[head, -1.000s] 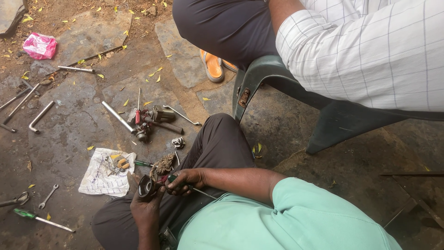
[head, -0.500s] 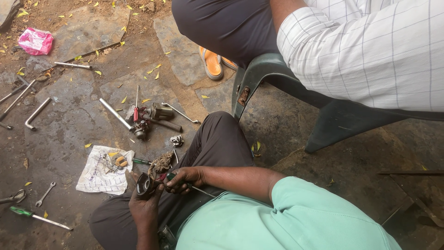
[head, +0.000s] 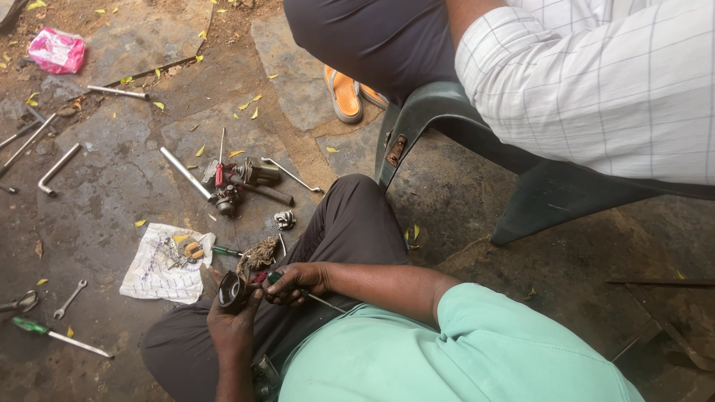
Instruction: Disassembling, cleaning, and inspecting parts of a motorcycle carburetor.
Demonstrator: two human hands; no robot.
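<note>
I sit on the stone ground with one knee [head: 350, 216] bent. My left hand [head: 232, 321] is closed around a small round dark metal part [head: 231, 290], held over my lap. Right beside it, my right hand [head: 298, 279] grips a thin screwdriver [head: 324, 300] with a green handle, its tip at the part. A clump of brown fibre [head: 261, 253] lies just beyond my hands.
A white cloth [head: 153, 272] with small parts, a red-handled screwdriver [head: 220, 167], metal engine pieces [head: 249, 179], rods, spanners [head: 68, 299] and a green screwdriver [head: 45, 333] litter the ground. Another person in a checked shirt [head: 596, 82] sits on a green plastic chair [head: 447, 119]. A pink wrapper [head: 56, 50] lies far left.
My hands stay together on the round part. The view has drifted slightly, so the ground items sit a little lower in the picture.
</note>
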